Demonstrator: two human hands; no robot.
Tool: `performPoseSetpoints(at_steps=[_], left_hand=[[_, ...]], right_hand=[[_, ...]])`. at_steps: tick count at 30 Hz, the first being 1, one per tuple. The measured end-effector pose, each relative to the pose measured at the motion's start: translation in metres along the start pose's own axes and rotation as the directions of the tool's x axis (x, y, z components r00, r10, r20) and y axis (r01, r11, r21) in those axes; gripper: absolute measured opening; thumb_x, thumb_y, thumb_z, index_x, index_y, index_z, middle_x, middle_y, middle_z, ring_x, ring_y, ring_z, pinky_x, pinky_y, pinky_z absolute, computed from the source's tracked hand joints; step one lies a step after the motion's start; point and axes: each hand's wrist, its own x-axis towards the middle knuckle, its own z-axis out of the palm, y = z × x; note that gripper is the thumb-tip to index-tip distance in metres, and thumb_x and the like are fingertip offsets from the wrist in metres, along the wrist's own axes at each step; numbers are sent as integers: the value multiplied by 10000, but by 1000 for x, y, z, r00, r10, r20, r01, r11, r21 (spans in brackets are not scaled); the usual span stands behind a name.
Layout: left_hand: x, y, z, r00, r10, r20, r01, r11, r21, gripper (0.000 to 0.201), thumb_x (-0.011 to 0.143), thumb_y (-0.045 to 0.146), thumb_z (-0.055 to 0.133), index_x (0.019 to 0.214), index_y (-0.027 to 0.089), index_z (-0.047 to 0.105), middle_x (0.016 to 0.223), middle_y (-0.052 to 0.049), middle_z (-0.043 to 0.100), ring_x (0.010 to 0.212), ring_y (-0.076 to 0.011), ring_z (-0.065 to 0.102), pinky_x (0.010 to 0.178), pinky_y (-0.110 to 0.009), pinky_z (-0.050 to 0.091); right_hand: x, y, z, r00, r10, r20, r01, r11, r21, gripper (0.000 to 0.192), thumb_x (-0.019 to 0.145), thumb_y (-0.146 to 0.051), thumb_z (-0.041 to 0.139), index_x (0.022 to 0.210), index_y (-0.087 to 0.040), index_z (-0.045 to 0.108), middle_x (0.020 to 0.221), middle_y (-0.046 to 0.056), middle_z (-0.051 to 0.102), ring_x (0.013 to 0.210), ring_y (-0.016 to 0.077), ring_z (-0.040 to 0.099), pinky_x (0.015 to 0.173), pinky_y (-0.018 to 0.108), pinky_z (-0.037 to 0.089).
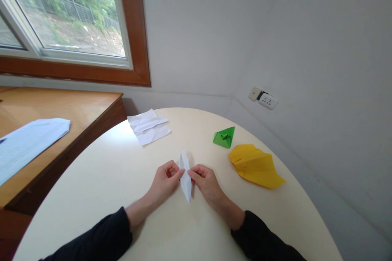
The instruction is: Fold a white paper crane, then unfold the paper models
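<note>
A narrow piece of folded white paper, pointed at its near end and split in two at its far end, is held upright lengthwise over the middle of the round table. My left hand pinches its left edge between thumb and fingers. On the opposite edge, my right hand has the same kind of pinch. Both thumbs lie on the paper's near face, close together. The fingertips behind the paper are partly hidden.
Creased white sheets lie at the round table's far edge. To the right are a green folded paper piece and a yellow folded paper. A wooden desk at left bears white papers. A wall socket is beyond.
</note>
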Motion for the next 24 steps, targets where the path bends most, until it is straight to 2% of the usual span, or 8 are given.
performPoseSetpoints(at_steps=[9, 14, 18, 21, 24], left_hand=[[2, -3, -1, 998, 51, 42, -47, 995, -85, 343, 688, 437, 653, 693, 187, 417, 475, 104, 366, 445, -60, 322, 468, -192, 235], [3, -2, 0, 998, 11, 68, -1, 990, -142, 412, 662, 459, 681, 776, 205, 377, 477, 105, 450, 441, -62, 373, 473, -185, 254], [2, 1, 0, 997, -49, 51, 57, 984, -166, 474, 625, 482, 711, 890, 192, 445, 511, 83, 516, 459, -80, 433, 487, -198, 293], [2, 5, -1, 995, -77, 70, 87, 984, -152, 444, 610, 500, 720, 820, 148, 550, 596, 17, 580, 545, -109, 507, 549, -227, 360], [2, 7, -2, 992, -89, 92, 102, 984, -146, 406, 603, 497, 727, 715, 137, 575, 632, -4, 588, 577, -115, 510, 567, -231, 368]], right_hand=[[-1, -3, 3, 999, 23, -32, -21, 996, 84, 294, 504, -359, 803, 634, -164, 626, 542, -40, 577, 504, 88, 470, 521, 226, 359], [0, 1, -1, 1000, 4, -13, -4, 1000, 3, 275, 560, -397, 770, 631, -157, 657, 559, -25, 586, 528, 96, 477, 540, 230, 369], [-1, 2, -1, 999, -28, 16, 29, 999, -35, 261, 592, -401, 752, 646, -162, 663, 585, -15, 608, 571, 116, 512, 581, 242, 393], [-2, -1, 0, 999, -47, 24, 48, 997, -64, 255, 584, -398, 757, 636, -166, 663, 585, -14, 616, 566, 121, 516, 574, 247, 400], [-2, -4, 1, 999, -45, 28, 47, 996, -73, 256, 574, -395, 762, 616, -168, 652, 560, -21, 605, 543, 114, 507, 557, 244, 398]])
